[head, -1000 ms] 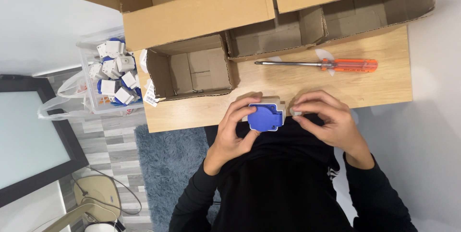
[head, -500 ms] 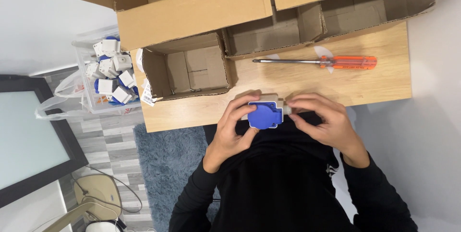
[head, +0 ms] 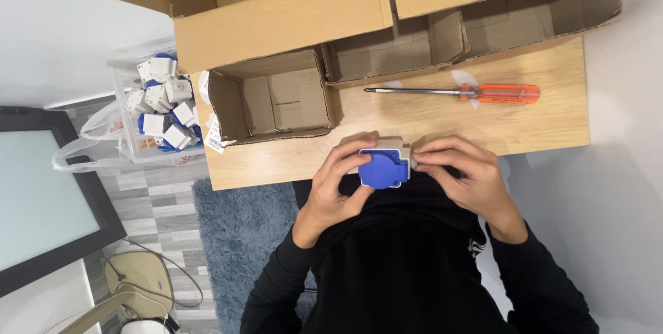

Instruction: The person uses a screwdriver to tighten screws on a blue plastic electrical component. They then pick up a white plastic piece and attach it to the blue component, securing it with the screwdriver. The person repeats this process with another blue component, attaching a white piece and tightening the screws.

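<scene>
Head view: I look down on a wooden worktop (head: 539,116) with both hands at its near edge, over my dark lap.
Socket: one blue-faced box with a grey body (head: 384,165), held just off the near edge, about midway along it.
Left hand: (head: 335,189) curled round the socket's left side, thumb under the blue face, fingers over the top.
Right hand: (head: 464,175) fingertips pressed together against the socket's right end; what they pinch there I cannot tell.
Handling: I judge it hard moulded plastic, light, stiff, a little slick; best gripped by the flat grey sides, not the blue lid.
Screwdriver: one, orange handle (head: 456,91), lying loose near the far edge towards the right.
Boxes: four cardboard boxes (head: 276,96) along the far edge, all open.
Bin: one clear tub (head: 162,102) off the left edge, heaped with white-and-blue parts, too many to count.
</scene>
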